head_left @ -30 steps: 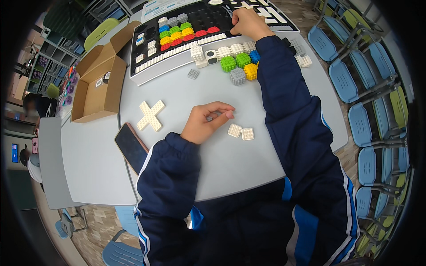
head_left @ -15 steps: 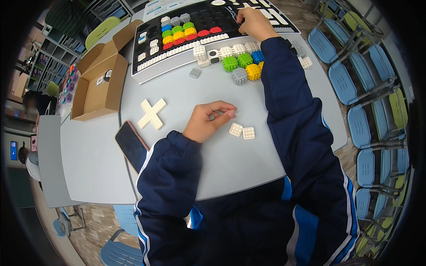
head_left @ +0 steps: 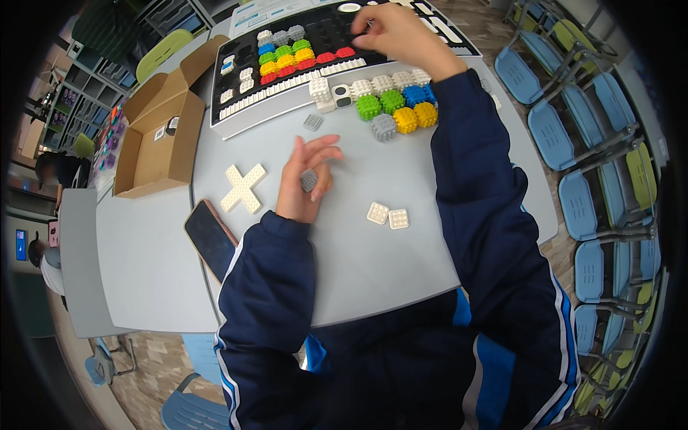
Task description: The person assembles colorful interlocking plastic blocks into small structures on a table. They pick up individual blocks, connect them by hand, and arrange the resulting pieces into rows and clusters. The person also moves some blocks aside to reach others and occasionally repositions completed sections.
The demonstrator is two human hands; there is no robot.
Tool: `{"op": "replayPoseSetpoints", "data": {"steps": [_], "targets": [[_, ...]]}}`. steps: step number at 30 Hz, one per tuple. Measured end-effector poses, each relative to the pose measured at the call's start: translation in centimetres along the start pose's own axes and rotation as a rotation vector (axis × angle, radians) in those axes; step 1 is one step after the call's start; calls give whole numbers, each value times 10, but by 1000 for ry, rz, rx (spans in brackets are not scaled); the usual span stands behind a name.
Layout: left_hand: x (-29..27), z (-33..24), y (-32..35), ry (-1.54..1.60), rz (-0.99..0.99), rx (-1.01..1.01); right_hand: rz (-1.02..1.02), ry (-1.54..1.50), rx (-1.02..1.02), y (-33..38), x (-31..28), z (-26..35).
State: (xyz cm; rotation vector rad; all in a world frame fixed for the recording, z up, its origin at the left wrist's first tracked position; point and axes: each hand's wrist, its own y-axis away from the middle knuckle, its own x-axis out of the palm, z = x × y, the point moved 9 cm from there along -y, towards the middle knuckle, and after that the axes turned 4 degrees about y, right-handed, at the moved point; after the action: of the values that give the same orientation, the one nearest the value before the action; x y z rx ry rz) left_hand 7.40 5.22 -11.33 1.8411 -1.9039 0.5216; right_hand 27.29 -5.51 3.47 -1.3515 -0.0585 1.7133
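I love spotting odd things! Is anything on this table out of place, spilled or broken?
I see nothing spilled or broken. The phone looks a bit odd: it lies slanted near the white cross piece, and it isn't a building piece.

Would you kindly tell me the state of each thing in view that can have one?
Left hand: holding a gray square piece against the palm
Black tray: uncovered, partly filled
Right hand: over the tray, grip unclear
Cardboard box: open, flaps raised
Smartphone: lying flat, screen dark
White X-shaped piece: lying flat
Two white square pieces: lying flat, side by side
Loose gray tile: lying flat, unheld
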Motion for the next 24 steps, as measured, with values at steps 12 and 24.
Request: {"op": "replayPoseSetpoints", "data": {"steps": [12,24], "targets": [[-28,14,1,583,-294,-49,664,-61,-453,97,115,151],[-27,10,-9,702,-113,80,353,-81,-422,70,110,117]]}}
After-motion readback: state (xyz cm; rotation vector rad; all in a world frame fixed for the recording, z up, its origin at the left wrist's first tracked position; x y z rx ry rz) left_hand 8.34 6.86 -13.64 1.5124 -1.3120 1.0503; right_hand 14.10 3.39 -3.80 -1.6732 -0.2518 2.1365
